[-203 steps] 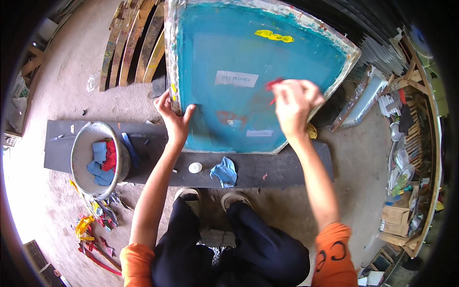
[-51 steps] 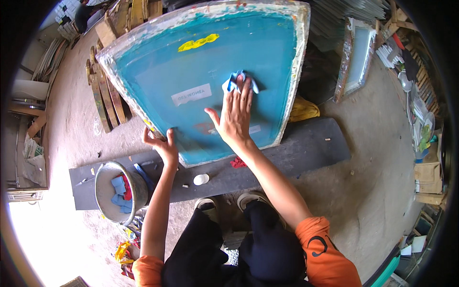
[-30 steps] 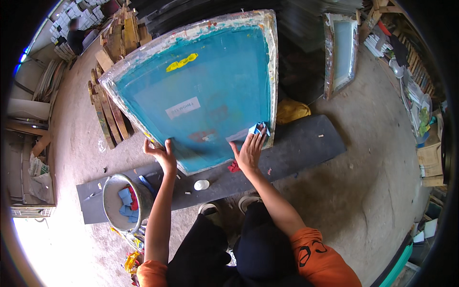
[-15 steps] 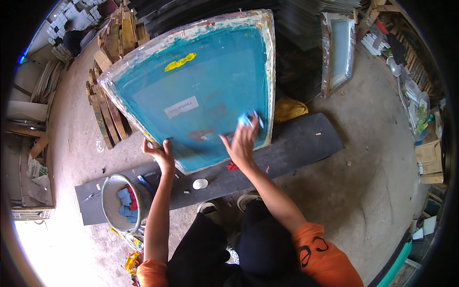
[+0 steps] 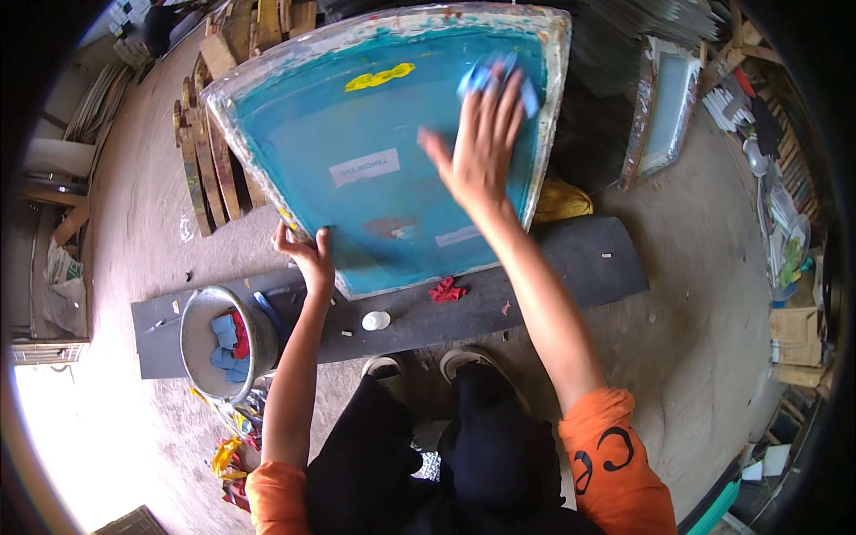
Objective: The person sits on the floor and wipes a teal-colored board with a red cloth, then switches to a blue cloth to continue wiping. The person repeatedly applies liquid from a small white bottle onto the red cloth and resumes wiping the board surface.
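One crumpled light-blue cloth (image 5: 529, 98) lies under your right hand (image 5: 484, 156), fingers (image 5: 488, 114) slightly apart, upper right on the teal mesh screen (image 5: 374, 129), your left hand (image 5: 310, 257) clamped on its paint-crusted frame (image 5: 555, 62).

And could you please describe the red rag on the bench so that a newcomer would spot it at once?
Find the long black bench below the teal silkscreen. On it, just below the silkscreen's bottom edge, right of the small white container, lies the red rag. It is a crumpled bright-red bundle, much larger than the tiny reddish scrap to its right.
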{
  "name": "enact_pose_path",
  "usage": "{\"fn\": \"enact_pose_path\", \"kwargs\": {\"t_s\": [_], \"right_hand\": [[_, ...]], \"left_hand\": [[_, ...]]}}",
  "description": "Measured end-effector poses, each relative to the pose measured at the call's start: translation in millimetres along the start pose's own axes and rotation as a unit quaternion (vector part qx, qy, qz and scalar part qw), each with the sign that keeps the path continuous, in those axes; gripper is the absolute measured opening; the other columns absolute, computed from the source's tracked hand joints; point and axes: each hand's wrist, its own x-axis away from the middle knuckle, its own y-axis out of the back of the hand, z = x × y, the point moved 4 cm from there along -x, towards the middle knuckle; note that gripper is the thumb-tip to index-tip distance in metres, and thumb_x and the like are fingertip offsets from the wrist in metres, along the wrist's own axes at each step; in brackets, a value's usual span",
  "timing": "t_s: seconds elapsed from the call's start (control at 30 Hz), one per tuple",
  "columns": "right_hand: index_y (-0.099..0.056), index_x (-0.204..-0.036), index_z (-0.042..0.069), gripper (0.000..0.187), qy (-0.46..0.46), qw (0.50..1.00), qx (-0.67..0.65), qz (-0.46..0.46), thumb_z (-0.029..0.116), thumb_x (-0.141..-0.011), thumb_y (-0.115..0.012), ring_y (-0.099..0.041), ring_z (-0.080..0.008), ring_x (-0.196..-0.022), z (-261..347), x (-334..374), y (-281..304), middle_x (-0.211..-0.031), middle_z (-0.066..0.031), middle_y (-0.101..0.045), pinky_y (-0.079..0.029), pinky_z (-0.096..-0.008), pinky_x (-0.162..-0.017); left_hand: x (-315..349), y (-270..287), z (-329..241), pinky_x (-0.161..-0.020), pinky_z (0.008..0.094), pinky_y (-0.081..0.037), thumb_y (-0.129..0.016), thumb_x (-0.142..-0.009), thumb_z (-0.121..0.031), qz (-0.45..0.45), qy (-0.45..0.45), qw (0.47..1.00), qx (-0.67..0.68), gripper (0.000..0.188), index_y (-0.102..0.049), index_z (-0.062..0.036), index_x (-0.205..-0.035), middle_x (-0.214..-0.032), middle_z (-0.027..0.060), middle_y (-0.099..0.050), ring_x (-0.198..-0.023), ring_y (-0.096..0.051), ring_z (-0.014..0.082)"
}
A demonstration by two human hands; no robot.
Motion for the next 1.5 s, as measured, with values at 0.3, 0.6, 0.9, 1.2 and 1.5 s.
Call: {"fn": "enact_pose_path", "kwargs": {"t_s": [0.3,0.6,0.9,1.2,1.5], "right_hand": [[-0.031,-0.135,0.015,0.064,0.254,0.931,-0.024,0.260,0.051,-0.084,-0.044,-0.020,-0.0245,-0.133,-70.8,148.4,-5.0,-0.143,-0.0056,-0.024,-0.020,-0.0423,-0.108],[-0.035,-0.133,0.012,0.069,0.143,0.978,-0.046,0.142,0.057,-0.082,-0.043,-0.018,-0.0349,-0.133,53.9,93.5,-40.5,-0.145,-0.0111,-0.020,-0.021,-0.0544,-0.101],[-0.030,-0.137,0.025,0.065,0.461,0.856,0.055,0.229,0.042,-0.078,-0.052,-0.023,-0.0125,-0.131,15.8,94.2,-29.7,-0.144,0.0080,-0.024,-0.018,-0.0366,-0.109],[-0.046,-0.123,0.006,0.057,0.208,0.973,-0.054,0.080,0.045,-0.082,-0.051,-0.022,-0.0298,-0.132,108.1,26.1,-42.4,-0.143,-0.0096,-0.027,-0.021,-0.0505,-0.103],[-0.029,-0.138,0.020,0.063,0.520,0.825,0.026,0.219,0.039,-0.081,-0.049,-0.015,-0.0125,-0.135,102.1,104.5,-48.1,-0.145,0.0053,-0.020,-0.010,-0.0370,-0.110]], "left_hand": [[-1.2,-6.5,2.8,-0.098,0.0485,-0.028,-0.067,-0.076,-0.019,-0.009,-0.036,0.999,0.000,0.073,-0.016,-0.0087,-0.128,-0.116,0.0176,-0.024,-0.113,-0.032,0.0309],[3.0,-10.1,-6.1,-0.101,0.0439,-0.026,-0.060,-0.083,-0.013,0.026,0.028,0.996,0.083,0.063,-0.015,-0.0037,-0.126,-0.125,0.0266,-0.031,-0.118,-0.036,0.0347],[0.5,-5.5,-6.1,-0.105,0.0439,-0.017,-0.053,-0.088,-0.020,0.063,0.035,0.987,0.147,0.063,-0.011,-0.0008,-0.130,-0.133,0.0257,-0.020,-0.128,-0.022,0.0366],[12.5,13.3,-13.9,-0.104,0.0335,-0.022,-0.039,-0.094,-0.013,0.105,0.190,0.916,0.339,0.044,-0.021,-0.0049,-0.133,-0.135,0.0153,-0.030,-0.125,-0.029,0.0214],[63.7,44.6,24.8,-0.103,0.0371,-0.024,-0.039,-0.094,-0.028,0.206,0.329,0.842,0.374,0.041,-0.041,-0.0058,-0.129,-0.132,0.0062,-0.042,-0.124,-0.035,0.0174]]}}
